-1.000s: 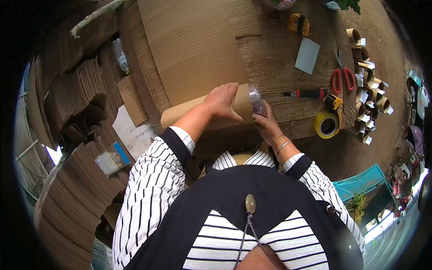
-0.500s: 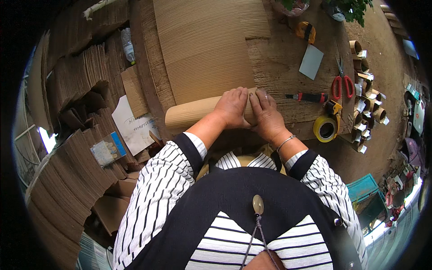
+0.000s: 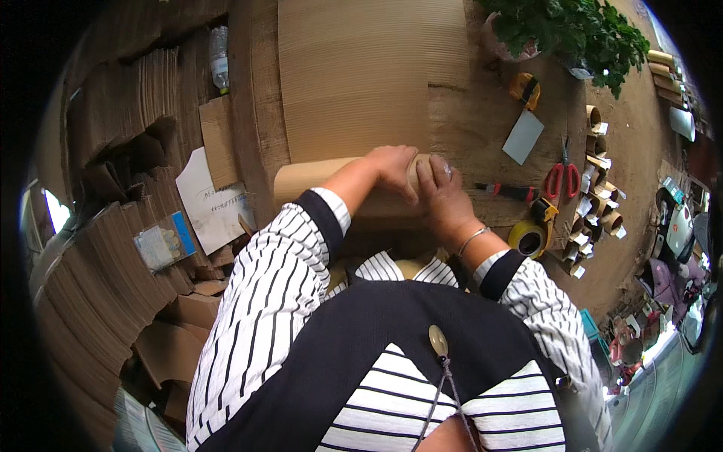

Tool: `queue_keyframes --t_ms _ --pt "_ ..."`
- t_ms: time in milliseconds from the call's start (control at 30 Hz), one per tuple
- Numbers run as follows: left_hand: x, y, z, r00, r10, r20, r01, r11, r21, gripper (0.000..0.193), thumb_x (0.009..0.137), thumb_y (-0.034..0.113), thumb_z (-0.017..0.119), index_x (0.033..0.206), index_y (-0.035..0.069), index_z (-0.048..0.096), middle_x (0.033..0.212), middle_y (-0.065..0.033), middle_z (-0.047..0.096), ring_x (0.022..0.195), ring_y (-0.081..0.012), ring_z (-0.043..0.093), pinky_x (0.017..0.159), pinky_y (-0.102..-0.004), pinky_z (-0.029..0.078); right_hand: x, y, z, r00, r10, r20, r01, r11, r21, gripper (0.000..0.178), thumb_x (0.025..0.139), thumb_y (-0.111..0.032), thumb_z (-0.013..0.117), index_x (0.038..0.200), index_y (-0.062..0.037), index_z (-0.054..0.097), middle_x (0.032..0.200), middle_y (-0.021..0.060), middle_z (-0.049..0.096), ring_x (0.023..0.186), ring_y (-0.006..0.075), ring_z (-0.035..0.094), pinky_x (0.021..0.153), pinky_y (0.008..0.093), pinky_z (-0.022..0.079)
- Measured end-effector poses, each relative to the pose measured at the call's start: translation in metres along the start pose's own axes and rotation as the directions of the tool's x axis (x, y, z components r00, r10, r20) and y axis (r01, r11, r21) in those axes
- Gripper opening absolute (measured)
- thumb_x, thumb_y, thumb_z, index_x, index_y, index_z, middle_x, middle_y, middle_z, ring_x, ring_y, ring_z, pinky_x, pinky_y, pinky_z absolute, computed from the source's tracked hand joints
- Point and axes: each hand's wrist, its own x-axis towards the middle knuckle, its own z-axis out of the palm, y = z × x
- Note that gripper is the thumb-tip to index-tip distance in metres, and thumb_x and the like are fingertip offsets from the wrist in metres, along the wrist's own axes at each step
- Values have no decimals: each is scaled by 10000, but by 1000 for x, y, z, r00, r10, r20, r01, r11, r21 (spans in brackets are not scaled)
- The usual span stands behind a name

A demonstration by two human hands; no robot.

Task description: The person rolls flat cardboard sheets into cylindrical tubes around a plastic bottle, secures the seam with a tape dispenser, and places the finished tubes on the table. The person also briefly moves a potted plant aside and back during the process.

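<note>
A wide sheet of ribbed corrugated cardboard lies on the wooden table in front of me. Along its near edge the cardboard is curled into a cardboard roll that lies crosswise. My left hand is curved over the roll right of its middle, thumb down on the near side. Close beside it, my right hand is wrapped round the roll's right end, with fingers over the top. The thumb of the right hand is hidden.
Right of my hands lie a red-and-black handled knife, red scissors, yellow tape, a yellow tape measure and a pale card. A leafy plant stands far right. Cardboard stacks fill the left.
My left hand has changed from flat fingers over the roll to a curved grip, its thumb side turned down. The right hand stays at the roll's end. The view has shifted slightly.
</note>
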Motion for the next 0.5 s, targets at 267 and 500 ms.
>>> queue_keyframes --t_ms 267,500 --pt "16 -17 -15 963 16 270 34 984 -177 974 490 506 894 1293 60 570 1271 -172 627 1196 -329 587 974 -430 484 27 2 -27 973 80 216 -123 973 194 967 645 -183 826 1460 -178 306 1500 160 307 1213 488 465 976 496 478" --pt "-12 -30 -32 968 -158 197 177 981 -81 1029 550 680 818 1322 51 558 1359 -171 569 1246 -337 549 1040 -440 444 47 -2 -52 955 146 258 -198 961 191 1041 514 -171 891 1421 -111 384 1459 179 386 1242 439 477 1029 472 452"
